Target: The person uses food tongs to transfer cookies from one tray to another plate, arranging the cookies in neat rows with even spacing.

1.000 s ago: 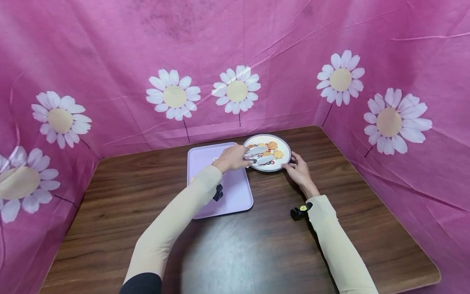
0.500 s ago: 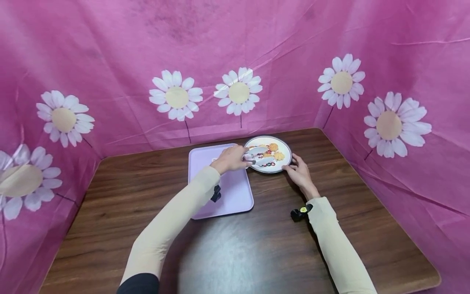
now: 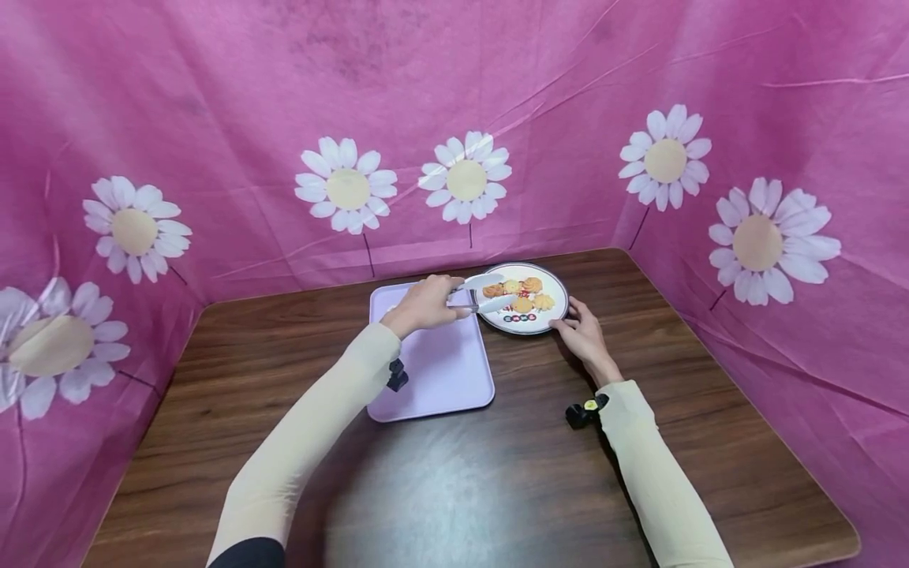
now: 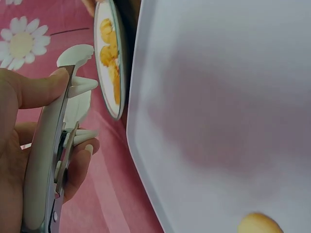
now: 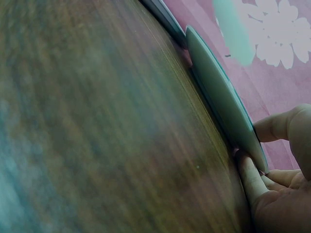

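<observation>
My left hand (image 3: 426, 305) holds a pair of tongs (image 3: 484, 281) with metal handles and white tips. The tips stand apart above the left side of a round white plate (image 3: 557, 285). Several golden cookies (image 3: 533, 285) lie on that plate, near a printed pattern. At the plate's right rim, my right hand (image 3: 585, 339) pinches the edge; in the right wrist view the thumb and fingers lie on opposite sides of it. Below my left hand is a lilac tray (image 3: 450, 379). A yellowish rounded piece (image 4: 260, 224) shows on the tray in the left wrist view.
The brown wooden table (image 3: 554, 473) extends in front of the tray and to both sides. Pink cloth (image 3: 540, 95) printed with white daisies hangs behind and at the sides. Plate and tray stand close together at the table's back edge.
My left hand has drawn back left with the tongs, from over the middle of the plate to its left side. More cookies are visible. My right hand keeps its grip on the rim.
</observation>
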`<state>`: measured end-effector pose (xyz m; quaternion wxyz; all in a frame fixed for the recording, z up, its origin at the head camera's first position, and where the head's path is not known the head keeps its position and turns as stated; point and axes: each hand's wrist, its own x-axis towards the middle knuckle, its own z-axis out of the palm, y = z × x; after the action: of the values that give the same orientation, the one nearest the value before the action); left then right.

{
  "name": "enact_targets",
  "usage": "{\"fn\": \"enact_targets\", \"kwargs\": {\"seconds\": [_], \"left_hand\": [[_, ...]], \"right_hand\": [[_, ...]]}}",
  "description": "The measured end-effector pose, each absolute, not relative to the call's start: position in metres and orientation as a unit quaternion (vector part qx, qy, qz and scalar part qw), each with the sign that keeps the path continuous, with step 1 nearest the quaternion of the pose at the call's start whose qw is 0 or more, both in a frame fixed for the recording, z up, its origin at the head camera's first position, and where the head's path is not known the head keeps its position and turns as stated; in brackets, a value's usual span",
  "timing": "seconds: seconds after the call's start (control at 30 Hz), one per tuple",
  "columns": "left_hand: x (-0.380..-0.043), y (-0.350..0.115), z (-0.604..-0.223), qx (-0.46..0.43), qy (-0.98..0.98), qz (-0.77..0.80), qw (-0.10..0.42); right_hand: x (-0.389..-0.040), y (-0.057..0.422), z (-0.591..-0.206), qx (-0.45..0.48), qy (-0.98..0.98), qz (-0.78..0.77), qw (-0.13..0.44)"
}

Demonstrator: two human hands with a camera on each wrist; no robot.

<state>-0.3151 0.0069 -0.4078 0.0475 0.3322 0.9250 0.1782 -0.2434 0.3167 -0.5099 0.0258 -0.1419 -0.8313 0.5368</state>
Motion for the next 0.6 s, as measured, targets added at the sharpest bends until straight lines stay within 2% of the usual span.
{"fn": "enact_targets", "kwargs": {"seconds": [0.43,0.6], "left_hand": [[-0.3,-0.055,-0.404,0.327,0.924,0.194,0.025],[-0.292,-0.08,-0.399,0.295,0.938,0.179,0.039]], "right_hand": [[-0.244,0.314,-0.509,-0.138,-0.832,0.537,0.033],[-0.245,0.314,-0.509,-0.138,-0.828,0.543,0.029]]}}
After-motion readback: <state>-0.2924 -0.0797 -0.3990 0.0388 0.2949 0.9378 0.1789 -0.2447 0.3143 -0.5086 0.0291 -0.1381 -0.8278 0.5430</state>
